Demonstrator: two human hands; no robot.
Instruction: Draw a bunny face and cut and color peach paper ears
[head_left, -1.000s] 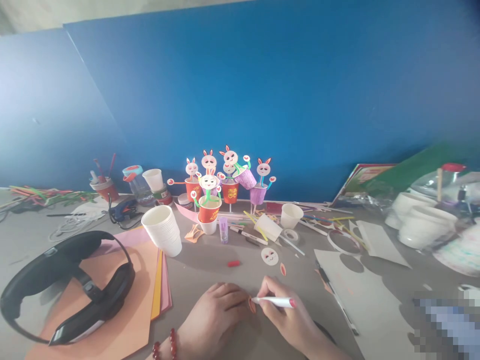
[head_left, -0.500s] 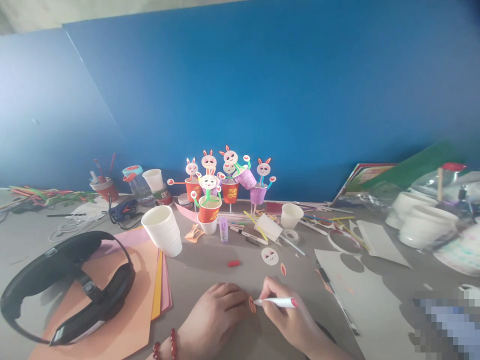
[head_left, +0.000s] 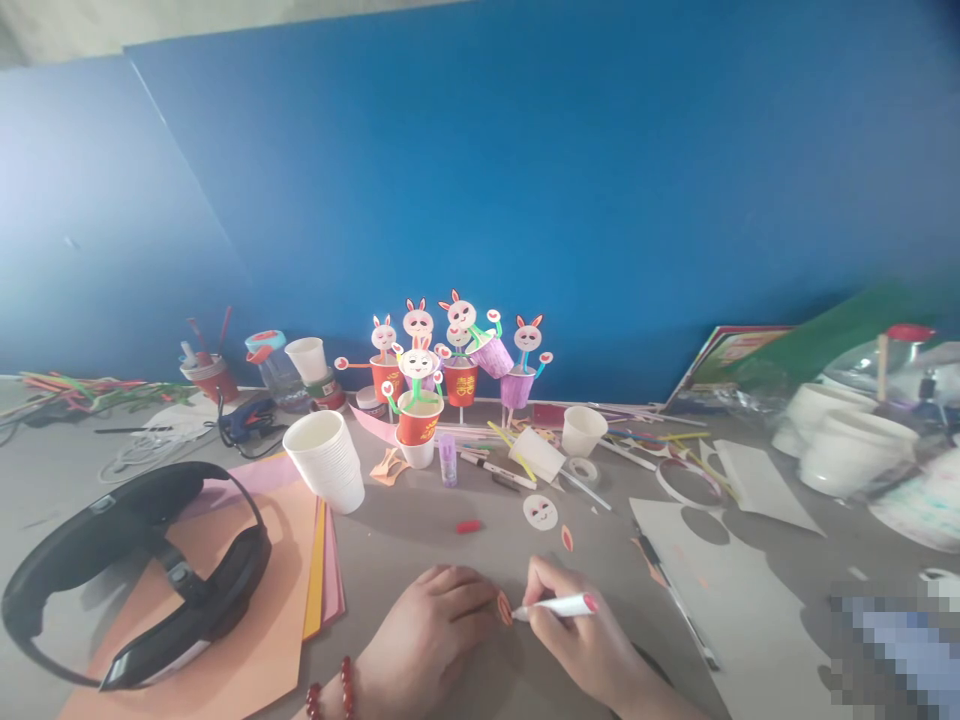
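My right hand [head_left: 581, 640] grips a white marker [head_left: 559, 606] with a red end, its tip touching a small orange paper piece [head_left: 504, 608] on the grey table [head_left: 420, 530]. My left hand [head_left: 431, 640], with a red bead bracelet at the wrist, lies curled on the table and pins that piece with its fingertips. A round white paper face [head_left: 539, 512] and another small orange cut-out [head_left: 566, 539] lie just beyond the hands. A red marker cap [head_left: 468, 526] lies nearby.
A stack of white paper cups [head_left: 326, 460], bunny-faced cup figures [head_left: 442, 370] and a glue stick [head_left: 448, 460] stand behind. A black headset [head_left: 135, 570] rests on orange paper [head_left: 247, 640] at left. White card with round holes [head_left: 720, 570], tape [head_left: 579, 468] and bowls [head_left: 847, 450] lie right.
The marker's rear end has tilted slightly up and its tip shifted a little on the orange piece. The left hand has not moved.
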